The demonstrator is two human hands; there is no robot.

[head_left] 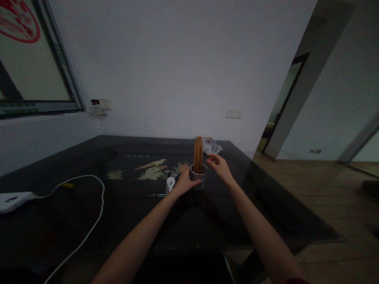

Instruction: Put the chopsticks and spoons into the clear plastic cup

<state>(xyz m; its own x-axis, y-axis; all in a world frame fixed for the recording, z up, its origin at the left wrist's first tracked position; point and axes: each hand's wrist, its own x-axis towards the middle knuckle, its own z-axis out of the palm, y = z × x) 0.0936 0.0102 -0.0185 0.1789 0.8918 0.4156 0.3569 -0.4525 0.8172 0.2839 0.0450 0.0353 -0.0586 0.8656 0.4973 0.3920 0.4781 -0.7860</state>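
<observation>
A bundle of brown wooden chopsticks [198, 154] stands upright in a metal cup [201, 182] on the dark table. My left hand [185, 180] is closed around the cup's left side, with the thumb across its front. Just right of the chopsticks, my right hand [218, 165] hovers with fingers loosely curled and a small gap between thumb and fingertips. I see nothing in it. Left of the cup lie a white spoon [170, 183] and some small metal spoons [173, 174], partly hidden by my left hand.
Behind the chopsticks lies a clear plastic bag [212, 147]. A white power strip [14, 201] with a looping white cable [100, 209] is on the left of the black table [89, 157]. A dark flat object [278, 208] lies at the right edge. The wall stands behind.
</observation>
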